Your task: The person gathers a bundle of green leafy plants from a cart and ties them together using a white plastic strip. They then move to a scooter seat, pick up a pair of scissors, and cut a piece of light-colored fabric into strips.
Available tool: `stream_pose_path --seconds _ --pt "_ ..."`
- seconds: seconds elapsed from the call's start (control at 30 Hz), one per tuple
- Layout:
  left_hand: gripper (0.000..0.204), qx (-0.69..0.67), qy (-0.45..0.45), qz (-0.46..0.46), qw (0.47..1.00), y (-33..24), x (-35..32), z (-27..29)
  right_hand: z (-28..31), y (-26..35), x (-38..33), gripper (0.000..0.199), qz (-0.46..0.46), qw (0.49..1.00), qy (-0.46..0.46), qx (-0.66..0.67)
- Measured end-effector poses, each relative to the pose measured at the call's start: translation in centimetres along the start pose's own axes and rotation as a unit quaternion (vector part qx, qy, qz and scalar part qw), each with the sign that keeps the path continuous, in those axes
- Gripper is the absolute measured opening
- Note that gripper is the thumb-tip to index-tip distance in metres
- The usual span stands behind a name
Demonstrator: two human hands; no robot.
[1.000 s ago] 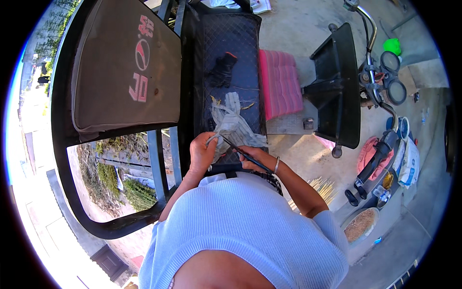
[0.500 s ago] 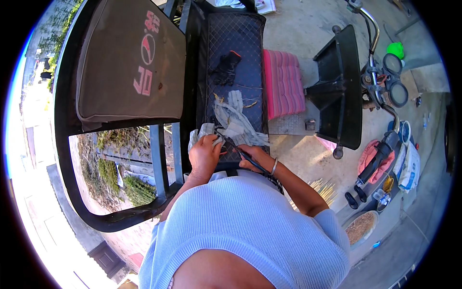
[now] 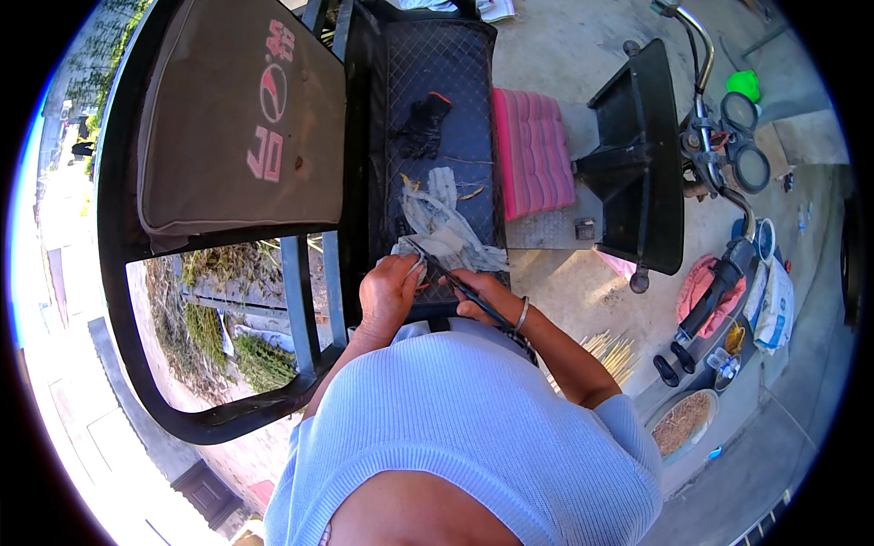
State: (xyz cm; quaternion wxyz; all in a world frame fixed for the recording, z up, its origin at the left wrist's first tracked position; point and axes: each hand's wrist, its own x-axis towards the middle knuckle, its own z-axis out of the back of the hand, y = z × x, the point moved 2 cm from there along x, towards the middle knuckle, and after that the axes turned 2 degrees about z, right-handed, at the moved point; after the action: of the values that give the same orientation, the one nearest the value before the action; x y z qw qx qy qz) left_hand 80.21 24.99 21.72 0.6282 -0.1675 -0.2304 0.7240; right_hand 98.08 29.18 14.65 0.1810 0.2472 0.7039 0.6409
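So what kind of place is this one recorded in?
Probably outdoors, beside a parked three-wheeled cart: sunlit concrete ground, handlebars with round gauges, a black quilted seat. The left hand and right hand work there.

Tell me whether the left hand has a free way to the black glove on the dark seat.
Probably yes. The black glove lies uncovered on the dark seat, straight beyond the left hand; only the pale cloth lies flat between them, though it is a stretch forward.
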Motion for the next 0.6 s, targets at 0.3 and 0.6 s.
stream_pose_path --seconds 0.3,0.6 --pt "0.017 0.04 0.043 0.01 0.998 0.4 -0.5 0.8 0.0 -0.7 -0.9 0.065 -0.049 0.997 -0.059 -0.029" --pt "0.012 -0.396 -0.067 0.266 0.876 1.3 -3.5 7.9 5.0 -6.3 4.8 0.047 -0.033 0.927 -0.217 -0.304"
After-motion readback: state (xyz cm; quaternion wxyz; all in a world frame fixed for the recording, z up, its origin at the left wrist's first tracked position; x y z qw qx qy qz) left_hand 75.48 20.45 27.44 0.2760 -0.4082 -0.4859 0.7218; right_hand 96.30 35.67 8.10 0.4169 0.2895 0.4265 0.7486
